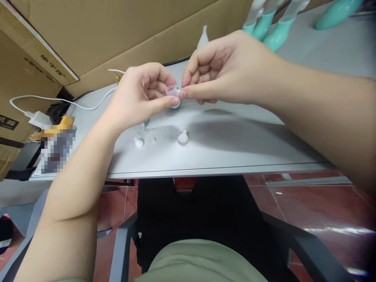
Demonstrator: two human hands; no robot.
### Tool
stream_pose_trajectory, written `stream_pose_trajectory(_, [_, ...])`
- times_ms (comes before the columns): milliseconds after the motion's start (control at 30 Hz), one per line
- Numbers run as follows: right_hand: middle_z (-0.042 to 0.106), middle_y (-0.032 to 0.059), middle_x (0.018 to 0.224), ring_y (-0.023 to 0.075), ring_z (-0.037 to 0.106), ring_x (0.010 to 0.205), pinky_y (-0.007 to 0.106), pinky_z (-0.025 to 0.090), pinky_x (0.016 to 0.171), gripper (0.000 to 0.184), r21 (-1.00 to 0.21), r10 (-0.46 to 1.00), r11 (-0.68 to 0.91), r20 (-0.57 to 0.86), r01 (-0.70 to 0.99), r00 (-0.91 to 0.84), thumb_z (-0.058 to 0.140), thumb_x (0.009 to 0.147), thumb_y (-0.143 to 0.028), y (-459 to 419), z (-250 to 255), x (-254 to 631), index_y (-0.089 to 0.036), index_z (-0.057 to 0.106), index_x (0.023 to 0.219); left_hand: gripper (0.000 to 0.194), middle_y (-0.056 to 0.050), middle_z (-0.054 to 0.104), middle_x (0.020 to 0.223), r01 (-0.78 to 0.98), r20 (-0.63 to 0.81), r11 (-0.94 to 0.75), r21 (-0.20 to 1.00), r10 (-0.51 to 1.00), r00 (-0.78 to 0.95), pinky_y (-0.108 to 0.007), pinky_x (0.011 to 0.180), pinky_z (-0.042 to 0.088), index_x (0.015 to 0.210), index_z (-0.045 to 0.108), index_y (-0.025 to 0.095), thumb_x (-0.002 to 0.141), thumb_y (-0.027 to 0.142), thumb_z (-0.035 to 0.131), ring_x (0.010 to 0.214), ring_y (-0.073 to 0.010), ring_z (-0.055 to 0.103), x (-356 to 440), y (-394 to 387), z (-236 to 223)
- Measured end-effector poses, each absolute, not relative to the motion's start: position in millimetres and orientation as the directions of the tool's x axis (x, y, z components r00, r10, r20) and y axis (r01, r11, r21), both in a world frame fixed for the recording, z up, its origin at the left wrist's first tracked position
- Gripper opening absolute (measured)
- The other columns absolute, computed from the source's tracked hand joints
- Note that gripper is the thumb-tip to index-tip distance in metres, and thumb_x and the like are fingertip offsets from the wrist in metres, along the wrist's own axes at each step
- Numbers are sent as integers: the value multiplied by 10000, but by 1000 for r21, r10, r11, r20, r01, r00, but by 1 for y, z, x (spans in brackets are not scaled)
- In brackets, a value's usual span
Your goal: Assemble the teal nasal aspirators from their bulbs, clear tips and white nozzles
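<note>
My left hand (151, 88) is closed, with a small clear plastic cup-shaped part (171, 91) between thumb and fingers. White and a little green show at the part's lower end. My right hand (219, 72) is pinched at the cup's right rim; a tiny pale piece may be at its fingertips, too small to make out. Below the hands lies a white rounded part with a short stub (183, 138). Left of it rests a smaller white part (139, 143) beside tiny clear bits (154, 140). Behind my right hand stands a white tapered nozzle piece (203, 38), its base hidden.
Teal-and-clear bottle-like items (276, 33) stand at the back right, near another teal piece (337, 15). A white cable (85, 106) runs to a charger (39, 118) on the left, near a yellow-orange object (67, 122). Cardboard (141, 31) walls the back of the grey table (235, 154).
</note>
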State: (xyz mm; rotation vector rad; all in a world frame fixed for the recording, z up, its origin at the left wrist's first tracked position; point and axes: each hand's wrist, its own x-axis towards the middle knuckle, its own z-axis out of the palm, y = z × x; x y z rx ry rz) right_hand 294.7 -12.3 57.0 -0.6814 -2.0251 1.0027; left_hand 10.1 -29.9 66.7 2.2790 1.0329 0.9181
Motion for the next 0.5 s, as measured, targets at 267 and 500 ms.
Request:
stream_pose_trajectory(267, [784, -64, 793, 44, 742, 706, 137, 534, 607, 230, -823, 759, 558, 458, 102, -463, 1083, 1066, -247, -25, 59, 283, -238, 882, 955, 474, -89, 914, 1085, 441, 443, -579, 686, 813, 379, -576, 1021, 833, 1121, 809, 246, 1004, 582, 1122, 1048, -324, 944, 18, -34, 67])
stream_pose_trajectory(500, [788, -82, 856, 8, 655, 656, 141, 496, 611, 152, -839, 737, 538, 423, 78, -528, 937, 1152, -242, -12, 48, 284, -239, 842, 1033, 562, -74, 943, 1062, 418, 405, -553, 721, 825, 394, -602, 1016, 842, 1121, 820, 282, 945, 714, 1133, 1044, -334, 950, 16, -34, 67])
